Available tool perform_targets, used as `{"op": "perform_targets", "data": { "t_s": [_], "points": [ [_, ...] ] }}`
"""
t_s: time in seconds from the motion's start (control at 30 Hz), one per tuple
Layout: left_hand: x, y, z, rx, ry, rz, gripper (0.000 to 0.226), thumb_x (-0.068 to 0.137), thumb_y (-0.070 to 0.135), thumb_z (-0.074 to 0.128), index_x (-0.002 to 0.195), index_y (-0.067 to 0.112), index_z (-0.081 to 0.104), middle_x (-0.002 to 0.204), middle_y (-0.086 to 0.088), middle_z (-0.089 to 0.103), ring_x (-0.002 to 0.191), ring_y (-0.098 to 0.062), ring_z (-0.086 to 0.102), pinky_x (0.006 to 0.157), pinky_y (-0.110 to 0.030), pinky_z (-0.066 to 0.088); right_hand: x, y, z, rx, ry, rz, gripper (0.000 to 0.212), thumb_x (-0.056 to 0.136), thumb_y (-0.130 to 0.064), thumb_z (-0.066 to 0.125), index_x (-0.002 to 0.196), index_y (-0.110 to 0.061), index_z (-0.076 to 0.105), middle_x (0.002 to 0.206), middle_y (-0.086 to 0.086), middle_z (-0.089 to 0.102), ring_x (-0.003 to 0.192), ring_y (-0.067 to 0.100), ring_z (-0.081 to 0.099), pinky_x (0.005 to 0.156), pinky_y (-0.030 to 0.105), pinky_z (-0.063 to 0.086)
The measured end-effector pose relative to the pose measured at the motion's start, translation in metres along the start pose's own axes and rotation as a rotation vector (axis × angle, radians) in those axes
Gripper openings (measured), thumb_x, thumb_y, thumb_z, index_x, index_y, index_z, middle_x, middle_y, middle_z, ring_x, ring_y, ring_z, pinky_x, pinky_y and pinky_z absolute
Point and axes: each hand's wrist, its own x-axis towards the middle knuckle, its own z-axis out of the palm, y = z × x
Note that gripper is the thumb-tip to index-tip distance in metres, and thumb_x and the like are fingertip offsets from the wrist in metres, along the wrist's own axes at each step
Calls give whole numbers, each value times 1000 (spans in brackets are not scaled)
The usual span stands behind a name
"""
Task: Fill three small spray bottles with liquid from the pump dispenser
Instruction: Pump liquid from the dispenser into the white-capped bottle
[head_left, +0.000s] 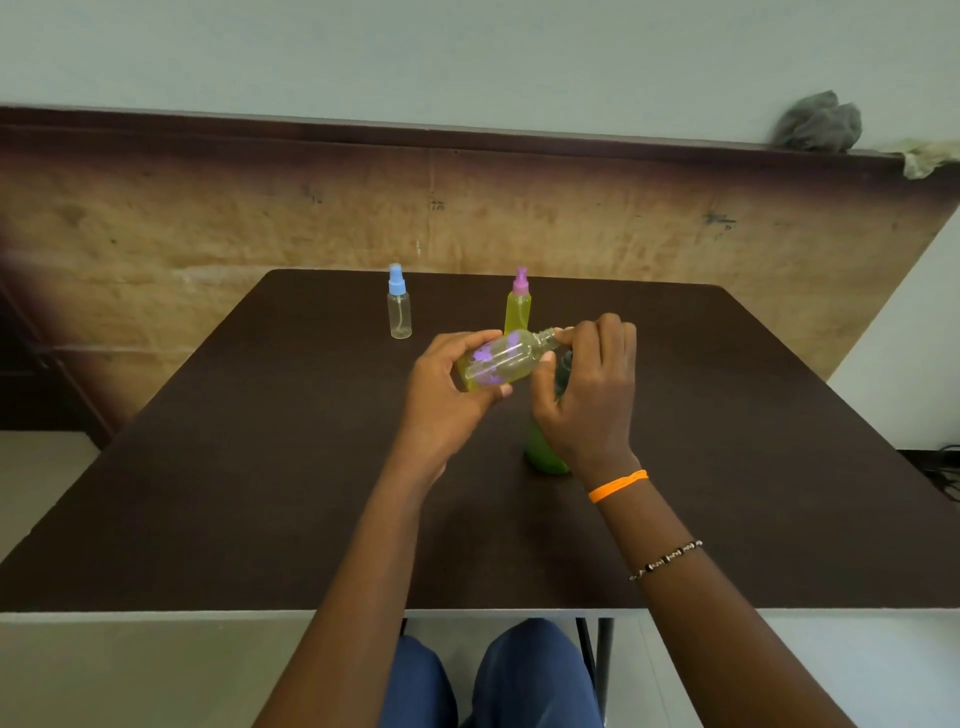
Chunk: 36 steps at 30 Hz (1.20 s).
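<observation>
The bottle (501, 362) with purple spots is up in the air over the middle of the surface (260, 467), tipped on its side. My left hand (452, 384) wraps round its bottom so it stays put. The fingers (571, 332) of my right hand (587, 395) pinch its bare neck; no cap shows there. I think that keeps the mouth near the green pump bottle (545, 452), mostly hidden under my right hand. The yellow bottle (518, 309) with a pink cap looks full. The clear bottle (399, 314) with a blue cap looks empty. Both stand at the back, out of the way.
</observation>
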Motion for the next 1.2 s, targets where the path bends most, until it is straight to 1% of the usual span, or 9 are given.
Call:
{"op": "perform_targets", "data": {
  "t_s": [0.17, 0.27, 0.33, 0.47, 0.6, 0.83, 1.0, 1.1, 1.2],
  "points": [
    [0, 1, 3, -34, 14, -31, 56, 66, -8, 76, 107, 28, 63, 110, -2, 61, 96, -4, 60, 81, -17, 51, 7, -1, -6, -21, -36, -9, 18, 84, -15, 48, 77, 0, 55, 79, 15, 49, 73, 27, 42, 63, 39, 40],
    [-1, -2, 6, -21, 35, -37, 56, 64, -9, 76, 105, 27, 64, 111, -4, 62, 96, -6, 61, 83, -23, 52, -2, 2, -2, -53, -5, -30, 18, 84, -14, 50, 81, 2, 58, 79, 15, 49, 73, 26, 41, 62, 38, 40],
    [-2, -4, 6, -16, 43, -43, 56, 64, -9, 76, 104, 27, 64, 111, -5, 62, 96, -6, 61, 83, -23, 52, -6, 4, 2, -63, 8, -33, 19, 83, -15, 51, 82, 3, 58, 79, 15, 50, 74, 24, 39, 62, 36, 40],
    [-3, -4, 3, -29, 24, -40, 57, 64, -8, 77, 104, 30, 63, 112, -6, 62, 100, -10, 62, 85, -24, 52, -4, 1, 0, -41, 5, -15, 18, 83, -15, 52, 79, 2, 57, 78, 15, 49, 73, 25, 40, 62, 36, 39],
    [-2, -3, 4, -48, 24, -49, 57, 64, -7, 77, 102, 32, 63, 112, -7, 63, 101, -13, 62, 87, -30, 53, 5, -5, -6, -18, -8, 7, 19, 85, -16, 50, 76, -1, 55, 77, 14, 48, 72, 26, 40, 65, 36, 37],
    [-3, -3, 4, -12, 23, -50, 57, 65, -8, 76, 105, 29, 63, 111, -4, 62, 98, -7, 61, 85, -23, 52, -6, 5, 4, -77, 33, -43, 19, 85, -15, 51, 78, 2, 58, 77, 15, 50, 71, 26, 40, 61, 37, 39],
    [-2, -1, 3, -38, 18, -52, 56, 65, -7, 76, 107, 27, 64, 112, -6, 61, 99, -11, 62, 84, -24, 52, 3, 0, 0, -26, 15, -15, 20, 86, -16, 50, 76, 0, 56, 76, 15, 49, 71, 25, 40, 62, 36, 38],
    [-1, 1, 4, -67, 15, -51, 56, 65, -8, 76, 103, 31, 63, 112, -8, 62, 98, -10, 62, 82, -24, 53, 8, 0, -6, -1, -14, 0, 21, 87, -17, 49, 76, 0, 56, 77, 14, 49, 72, 25, 41, 64, 34, 37],
    [-1, 0, 5, -46, 22, -51, 57, 64, -9, 76, 101, 33, 63, 111, -6, 63, 97, -9, 62, 83, -25, 53, 0, 3, -3, -21, 14, -28, 20, 87, -15, 50, 80, 2, 59, 78, 16, 50, 73, 25, 41, 64, 33, 37]
  ]
}}
